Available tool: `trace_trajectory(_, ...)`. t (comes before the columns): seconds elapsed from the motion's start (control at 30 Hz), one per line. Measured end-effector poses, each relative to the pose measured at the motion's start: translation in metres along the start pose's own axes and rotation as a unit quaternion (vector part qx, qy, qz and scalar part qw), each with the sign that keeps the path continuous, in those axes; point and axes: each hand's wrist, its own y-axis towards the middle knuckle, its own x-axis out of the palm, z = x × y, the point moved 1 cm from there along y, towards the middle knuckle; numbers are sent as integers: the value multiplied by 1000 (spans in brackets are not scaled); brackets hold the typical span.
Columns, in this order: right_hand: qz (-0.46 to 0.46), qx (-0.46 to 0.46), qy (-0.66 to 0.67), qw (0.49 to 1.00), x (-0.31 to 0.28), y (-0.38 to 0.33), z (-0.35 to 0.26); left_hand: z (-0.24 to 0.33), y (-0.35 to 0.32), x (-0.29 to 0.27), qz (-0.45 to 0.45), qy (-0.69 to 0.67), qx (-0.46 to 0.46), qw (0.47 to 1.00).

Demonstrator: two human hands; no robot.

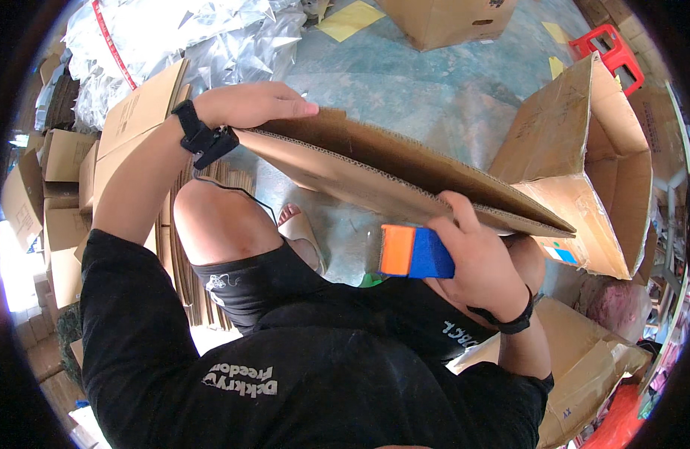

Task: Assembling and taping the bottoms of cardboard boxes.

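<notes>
A flattened brown cardboard box (405, 168) lies across my knees, tilted down to the right. My left hand (255, 103) rests flat on its upper left corner, fingers stretched along the edge. My right hand (480, 254) grips an orange and blue tape dispenser (414, 252) just under the box's near edge. Both wrists carry a black band.
An open cardboard box (592, 161) lies on its side at the right. Flat cardboard sheets (139, 120) are stacked at the left beside more boxes (57, 194). Crinkled clear plastic bags (188, 37) pile up at the top left. A red stool (611, 49) stands at the top right.
</notes>
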Motion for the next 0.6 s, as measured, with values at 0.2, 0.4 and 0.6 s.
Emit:
trace_trajectory(0.2, -18, -12, -47, 999, -5, -12, -6, 31, -8, -21, -23, 166, -124, 978)
trace_trajectory(0.4, -50, -33, -80, 995, -23, -37, -13, -27, -47, -27, -35, 151, -37, 987)
trace_trajectory(0.6, -35, -18, -101, 994, -40, -50, -16, -57, -100, -37, 105, -117, -223, 962)
